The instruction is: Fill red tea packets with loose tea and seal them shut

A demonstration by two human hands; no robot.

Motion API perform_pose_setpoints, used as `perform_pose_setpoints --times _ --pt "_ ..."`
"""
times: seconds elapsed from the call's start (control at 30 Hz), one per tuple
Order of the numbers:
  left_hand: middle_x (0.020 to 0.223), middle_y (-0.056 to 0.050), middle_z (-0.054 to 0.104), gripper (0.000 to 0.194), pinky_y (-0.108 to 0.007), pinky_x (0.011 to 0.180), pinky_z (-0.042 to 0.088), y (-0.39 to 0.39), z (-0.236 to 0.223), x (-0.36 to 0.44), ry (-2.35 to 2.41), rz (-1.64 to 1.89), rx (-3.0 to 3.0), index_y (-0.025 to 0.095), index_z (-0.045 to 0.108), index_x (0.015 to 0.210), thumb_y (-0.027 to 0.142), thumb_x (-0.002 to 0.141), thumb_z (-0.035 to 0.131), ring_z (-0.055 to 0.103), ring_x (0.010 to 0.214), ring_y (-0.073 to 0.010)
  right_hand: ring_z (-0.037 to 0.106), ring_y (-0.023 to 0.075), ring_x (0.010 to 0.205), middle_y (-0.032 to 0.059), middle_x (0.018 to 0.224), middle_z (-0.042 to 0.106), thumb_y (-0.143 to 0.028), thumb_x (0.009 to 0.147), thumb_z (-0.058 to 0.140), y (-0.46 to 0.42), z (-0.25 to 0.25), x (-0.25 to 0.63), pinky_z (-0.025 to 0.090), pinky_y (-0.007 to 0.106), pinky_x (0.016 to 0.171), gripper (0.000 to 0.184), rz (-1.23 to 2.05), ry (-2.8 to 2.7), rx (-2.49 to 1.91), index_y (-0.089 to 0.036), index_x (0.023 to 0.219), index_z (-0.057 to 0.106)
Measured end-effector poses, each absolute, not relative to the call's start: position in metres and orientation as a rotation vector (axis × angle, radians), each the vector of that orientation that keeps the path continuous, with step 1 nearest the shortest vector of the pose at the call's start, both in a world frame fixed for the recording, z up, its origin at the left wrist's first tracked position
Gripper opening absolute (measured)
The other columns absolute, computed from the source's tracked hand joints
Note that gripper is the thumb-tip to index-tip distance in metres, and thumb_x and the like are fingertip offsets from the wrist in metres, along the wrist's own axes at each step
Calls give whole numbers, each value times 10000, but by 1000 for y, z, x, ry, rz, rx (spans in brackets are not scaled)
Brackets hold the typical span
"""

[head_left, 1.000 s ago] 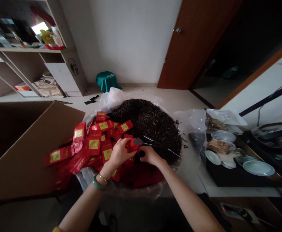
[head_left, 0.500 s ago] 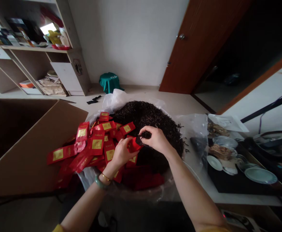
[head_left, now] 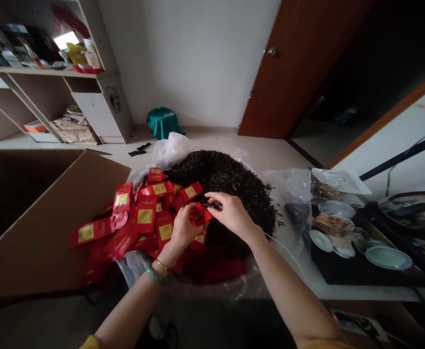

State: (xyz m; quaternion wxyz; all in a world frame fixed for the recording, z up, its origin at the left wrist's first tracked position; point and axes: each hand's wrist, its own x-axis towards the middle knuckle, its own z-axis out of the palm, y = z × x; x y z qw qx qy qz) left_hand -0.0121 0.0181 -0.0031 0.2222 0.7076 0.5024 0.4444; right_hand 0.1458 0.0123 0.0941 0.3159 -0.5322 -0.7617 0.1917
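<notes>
My left hand [head_left: 184,227] is closed around a small red packet [head_left: 199,213], whose open mouth faces up and to the right. My right hand [head_left: 230,213] is at that mouth, its fingers pinching a bit of dark, twisted dried leaves, which look like tea [head_left: 215,206]. Beneath and beyond both hands spreads a large heap of the same dark tea leaves [head_left: 230,172] in a container lined with clear plastic [head_left: 172,149]. Many red packets with gold labels [head_left: 145,215] lie piled to the left of my left hand.
An open cardboard box [head_left: 63,218] stands at the left. On the right, a black tray [head_left: 339,274] bears small dishes [head_left: 389,258] and plastic-wrapped goods. A teal-covered bin [head_left: 162,122] sits by the wall, near a shelf unit [head_left: 116,114] and a brown door [head_left: 270,87].
My right hand has shifted slightly down at the packet's mouth. The packet in my left hand has tipped so that its opening shows more. The view has moved slightly.
</notes>
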Motion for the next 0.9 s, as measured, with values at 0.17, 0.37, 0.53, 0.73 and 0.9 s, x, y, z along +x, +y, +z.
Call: perform_pose_setpoints --times 0.17,0.37,0.53,0.73,0.9 --pt "925 -41 645 495 -329 731 529 16 -2 -11 1434 1194 2017 193 533 1070 234 626 748 606 844 -195 656 185 893 56 960 720 -48 760 577 13 92 138 495 301 857 299 477 -2167 -1519 -196 983 709" --pt "966 -63 628 515 -377 794 510 16 -4 -11 1447 1102 2185 175 522 1086 205 612 722 593 914 -238 657 192 1016 59 1103 704 -14 783 499 14 86 132 478 274 916 465 675 -2238 -1553 -196 1193 622" --pt "954 -53 626 524 -374 786 501 15 -5 -11 1465 1026 2219 196 508 1087 208 608 720 598 885 -238 616 206 1100 91 1223 643 10 753 504 14 83 128 451 290 966 554 654 -2290 -1537 -154 1280 542" --pt "913 -56 637 452 -359 764 506 15 -8 -9 1517 1013 2210 191 516 1048 219 637 700 613 857 -235 657 223 1007 100 1116 691 -110 827 518 7 92 124 487 313 874 530 628 -2318 -1604 -180 1350 461" --pt "856 -47 652 351 -323 722 511 16 -6 -9 1499 1005 2173 189 547 982 151 650 653 631 814 -219 673 209 918 61 1017 718 -106 835 519 9 79 117 479 300 832 512 561 -2322 -1671 -228 1330 471"
